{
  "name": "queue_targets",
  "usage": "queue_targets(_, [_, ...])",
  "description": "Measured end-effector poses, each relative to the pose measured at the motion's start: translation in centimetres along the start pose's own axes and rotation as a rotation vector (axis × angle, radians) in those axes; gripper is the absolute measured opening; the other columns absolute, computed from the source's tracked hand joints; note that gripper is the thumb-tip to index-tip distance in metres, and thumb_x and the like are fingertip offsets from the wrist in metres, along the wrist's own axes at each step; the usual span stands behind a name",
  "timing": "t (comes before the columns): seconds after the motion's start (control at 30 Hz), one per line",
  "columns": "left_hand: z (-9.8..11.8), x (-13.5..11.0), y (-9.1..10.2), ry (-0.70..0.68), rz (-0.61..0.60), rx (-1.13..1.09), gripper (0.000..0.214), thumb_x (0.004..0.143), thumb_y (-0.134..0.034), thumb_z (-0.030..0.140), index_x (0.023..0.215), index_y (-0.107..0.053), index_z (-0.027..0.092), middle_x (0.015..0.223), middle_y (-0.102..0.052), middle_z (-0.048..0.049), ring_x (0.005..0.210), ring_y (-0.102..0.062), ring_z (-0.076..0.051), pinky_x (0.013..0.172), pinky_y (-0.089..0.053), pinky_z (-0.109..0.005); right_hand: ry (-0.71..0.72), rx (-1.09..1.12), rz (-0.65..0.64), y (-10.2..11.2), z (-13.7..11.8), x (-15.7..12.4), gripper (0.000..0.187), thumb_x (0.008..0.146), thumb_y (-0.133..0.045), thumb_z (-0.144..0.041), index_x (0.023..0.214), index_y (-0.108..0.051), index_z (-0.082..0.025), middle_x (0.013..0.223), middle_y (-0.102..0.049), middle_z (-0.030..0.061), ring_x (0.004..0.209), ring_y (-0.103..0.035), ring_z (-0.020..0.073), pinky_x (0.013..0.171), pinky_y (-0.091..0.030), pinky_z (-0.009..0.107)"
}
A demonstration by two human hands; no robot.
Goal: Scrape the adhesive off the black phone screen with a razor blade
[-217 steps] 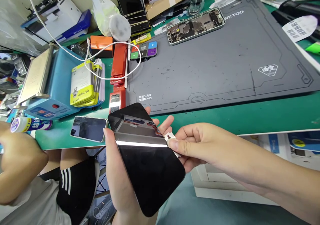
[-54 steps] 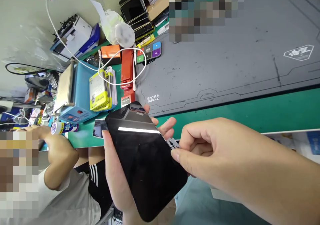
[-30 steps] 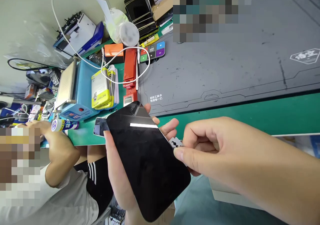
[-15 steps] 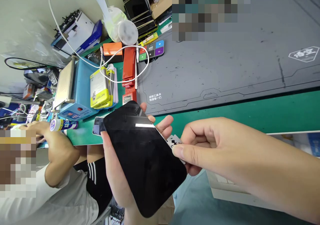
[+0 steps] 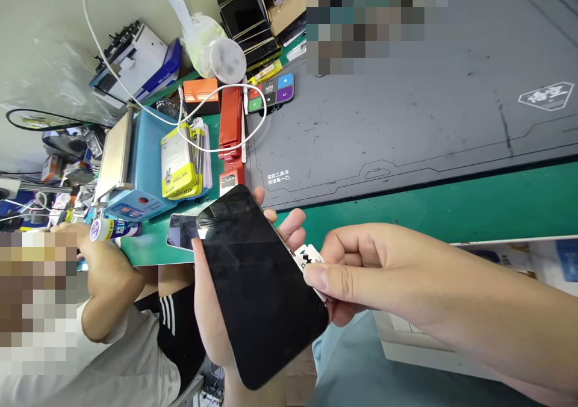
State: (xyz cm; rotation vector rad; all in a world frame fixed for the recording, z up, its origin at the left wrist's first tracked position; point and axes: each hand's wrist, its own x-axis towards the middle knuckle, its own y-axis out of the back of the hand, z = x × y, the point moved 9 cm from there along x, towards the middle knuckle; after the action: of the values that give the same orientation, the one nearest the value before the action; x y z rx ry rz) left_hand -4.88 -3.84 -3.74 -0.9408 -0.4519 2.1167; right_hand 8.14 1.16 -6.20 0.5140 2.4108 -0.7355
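A phone (image 5: 266, 292) with a dark, glossy screen lies face up and tilted across my left hand (image 5: 211, 323). The thumb side shows along its left edge, and fingertips come out past its right edge. My right hand (image 5: 370, 268) pinches a small white card (image 5: 309, 255) with black markings, like a piece of playing card, between thumb and bent fingers. The card meets the phone's right edge; whether it reaches inside the seam cannot be made out. The palm under the phone is hidden.
A grey work mat (image 5: 406, 112) covers the green bench (image 5: 361, 205). To the left are a blue machine (image 5: 147, 160), yellow battery packs (image 5: 178, 163), a red tool (image 5: 230, 124), a looped white cable (image 5: 264, 115), another phone (image 5: 180, 231) and a bottle (image 5: 115, 229). A person (image 5: 126, 347) sits at left.
My right hand and the card have shifted slightly left along with the phone's lower end. The phone has turned a little, and the bright reflection has moved to its upper left.
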Motion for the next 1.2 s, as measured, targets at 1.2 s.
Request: queue_targets(1.2, [0.9,-1.0,-0.1,-0.11,0.117,0.109,0.067,0.097,-0.037,0.076,0.14,-0.065,0.032,0.115,-0.078,-0.0082,0.123,-0.071,-0.03,0.095,-0.066,-0.042,0.017,-0.448,0.297,1.4,-1.5,-0.9,0.031,0.085,-0.065,-0.05,0.067,-0.062,-0.025,0.054,-0.051,-0.0043,0.043,-0.041,0.0105,0.034,-0.025,0.02])
